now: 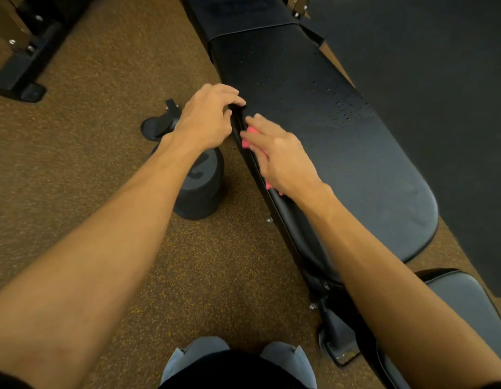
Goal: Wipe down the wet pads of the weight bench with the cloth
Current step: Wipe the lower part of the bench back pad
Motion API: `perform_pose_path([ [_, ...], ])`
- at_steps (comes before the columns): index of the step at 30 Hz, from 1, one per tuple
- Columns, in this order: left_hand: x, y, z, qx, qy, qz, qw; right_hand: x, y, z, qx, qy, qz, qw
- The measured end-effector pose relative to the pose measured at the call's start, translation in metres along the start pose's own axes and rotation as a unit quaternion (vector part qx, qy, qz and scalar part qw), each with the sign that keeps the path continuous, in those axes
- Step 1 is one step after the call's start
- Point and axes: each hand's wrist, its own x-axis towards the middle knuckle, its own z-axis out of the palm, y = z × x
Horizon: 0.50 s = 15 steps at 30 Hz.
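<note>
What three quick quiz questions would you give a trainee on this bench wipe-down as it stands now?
1. True or false: the pink cloth lies under the right hand.
2. Where on the long pad do the droplets show? A: on the stretch beyond the hands. B: on the rounded near end. C: nowhere, it is dry all over.
3. Fill in: the left hand holds the long pad at its ____ edge, as the head camera sees it.

Key: 1 true; 2 A; 3 left.
</note>
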Motion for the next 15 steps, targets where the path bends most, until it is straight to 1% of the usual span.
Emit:
perform_pose_path([
  [1, 0.001, -0.002, 0.0, 0.001, 0.002, 0.001, 1.0, -0.012, 0.002, -0.005, 0.003, -0.011, -0.012, 1.0],
  [2, 0.002, -0.005, 0.0, 0.001, 0.0, 0.004, 1.0, -0.021, 0.004, -0.01, 0.008, -0.006, -0.003, 1.0],
  [5, 0.006, -0.012, -0.001, 0.002, -0.007, 0.004, 1.0, -0.022, 0.013, -0.013, 0.004, 0.047, 0.097, 0.994],
  [7, 0.009, -0.014, -0.002, -0.011, -0.012, 0.002, 1.0, 0.004, 0.016, -0.005, -0.012, 0.073, 0.159, 0.985],
  [9, 0.01, -0.014, -0.001, -0.019, -0.013, -0.004, 1.0, 0.033, 0.01, 0.004, -0.016, 0.072, 0.18, 0.981],
  [11, 0.012, -0.02, -0.003, -0.034, -0.017, -0.003, 0.999, 0.047, 0.0, 0.009, -0.019, 0.05, 0.144, 0.988],
  [12, 0.013, -0.023, -0.005, -0.043, -0.019, -0.002, 0.999, 0.046, -0.006, 0.009, -0.02, 0.033, 0.108, 0.993],
  [14, 0.014, -0.028, -0.004, -0.055, -0.022, 0.001, 0.998, 0.026, -0.014, 0.004, -0.016, -0.008, 0.037, 0.999],
  [15, 0.014, -0.03, -0.003, -0.059, -0.023, 0.005, 0.998, 0.013, -0.014, 0.0, -0.01, -0.013, 0.02, 1.0],
])
